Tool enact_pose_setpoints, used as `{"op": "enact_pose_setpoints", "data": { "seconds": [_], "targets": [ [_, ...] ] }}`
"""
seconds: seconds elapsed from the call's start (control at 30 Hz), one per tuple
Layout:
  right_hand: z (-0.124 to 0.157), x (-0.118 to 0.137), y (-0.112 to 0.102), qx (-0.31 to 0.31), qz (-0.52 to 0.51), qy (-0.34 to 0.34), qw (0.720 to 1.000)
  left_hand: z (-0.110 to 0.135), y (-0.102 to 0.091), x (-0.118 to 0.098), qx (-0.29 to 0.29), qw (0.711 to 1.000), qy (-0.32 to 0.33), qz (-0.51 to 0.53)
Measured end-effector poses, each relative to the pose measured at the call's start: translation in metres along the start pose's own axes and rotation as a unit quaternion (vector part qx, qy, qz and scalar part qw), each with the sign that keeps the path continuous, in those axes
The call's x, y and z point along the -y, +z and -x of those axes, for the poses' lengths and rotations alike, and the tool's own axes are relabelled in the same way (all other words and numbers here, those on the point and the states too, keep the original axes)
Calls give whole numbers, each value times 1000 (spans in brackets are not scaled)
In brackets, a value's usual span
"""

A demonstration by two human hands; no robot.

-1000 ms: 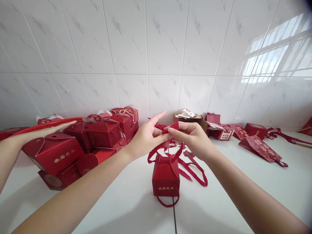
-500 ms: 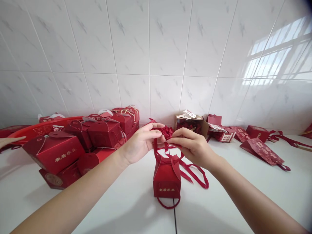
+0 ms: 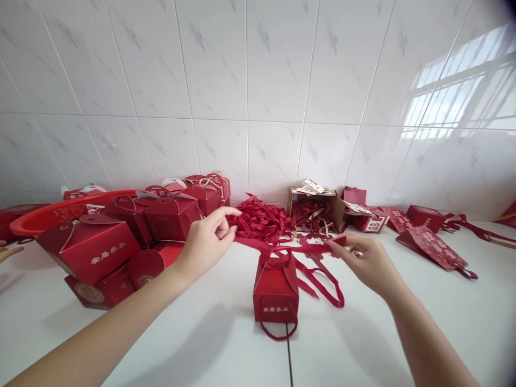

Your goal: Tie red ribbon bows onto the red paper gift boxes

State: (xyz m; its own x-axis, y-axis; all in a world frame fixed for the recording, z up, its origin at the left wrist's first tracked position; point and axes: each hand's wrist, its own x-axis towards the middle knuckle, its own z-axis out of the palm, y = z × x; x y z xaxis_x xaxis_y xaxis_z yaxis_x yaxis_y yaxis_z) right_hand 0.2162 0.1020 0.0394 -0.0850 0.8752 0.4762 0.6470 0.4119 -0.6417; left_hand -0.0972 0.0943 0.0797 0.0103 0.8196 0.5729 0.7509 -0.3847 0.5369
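A small red gift box (image 3: 276, 293) with gold lettering stands upright before me, its cord handle hanging down at the front. A dark red ribbon (image 3: 298, 249) stretches sideways across the box's top. My left hand (image 3: 212, 231) pinches one end of it, left of the box. The other end is pinched in my right hand (image 3: 360, 258), on the right. Behind the box lies a heap of red ribbons (image 3: 264, 217). A loose ribbon loop (image 3: 334, 293) rests on the table at the box's right.
Several closed red gift boxes (image 3: 97, 250) are stacked at the left beside a red basin (image 3: 44, 217). An open carton (image 3: 338, 212) holds more ribbons near the tiled wall. Flat red packets (image 3: 435, 247) lie at the right. Another person's hand (image 3: 8, 252) shows at the left edge.
My hands have moved apart from above the box, left hand leftward and right hand rightward, drawing the ribbon out straight between them. The other person's hand has slipped lower at the left edge.
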Motion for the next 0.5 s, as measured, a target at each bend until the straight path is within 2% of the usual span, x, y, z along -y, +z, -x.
{"op": "enact_pose_setpoints", "data": {
  "seconds": [0.03, 0.1, 0.13, 0.17, 0.23, 0.33, 0.43, 0.5],
  "targets": [
    [2, -13, -7, 54, 82, 62, 993, 0, -3, 13, 40, 997, -26, -65],
    [7, -37, -19, 181, 194, 173, 949, 3, -8, 39, 153, 970, -99, -159],
    [8, -47, -22, 218, 217, 205, 929, 6, -8, 51, 169, 963, -116, -173],
    [10, -53, -24, 237, 220, 213, 922, 10, -7, 60, 178, 959, -125, -180],
    [11, -56, -21, 221, 185, 184, 940, 18, -1, 69, 191, 959, -119, -175],
    [11, -40, -6, 176, 96, 93, 975, 26, 17, 61, 197, 968, -78, -135],
    [10, -16, 21, 178, -2, 39, 983, 32, 40, 39, 187, 979, -72, 42],
    [12, -4, 41, 178, -51, 20, 983, 39, 56, 26, 208, 959, -103, 163]
  ]
}}
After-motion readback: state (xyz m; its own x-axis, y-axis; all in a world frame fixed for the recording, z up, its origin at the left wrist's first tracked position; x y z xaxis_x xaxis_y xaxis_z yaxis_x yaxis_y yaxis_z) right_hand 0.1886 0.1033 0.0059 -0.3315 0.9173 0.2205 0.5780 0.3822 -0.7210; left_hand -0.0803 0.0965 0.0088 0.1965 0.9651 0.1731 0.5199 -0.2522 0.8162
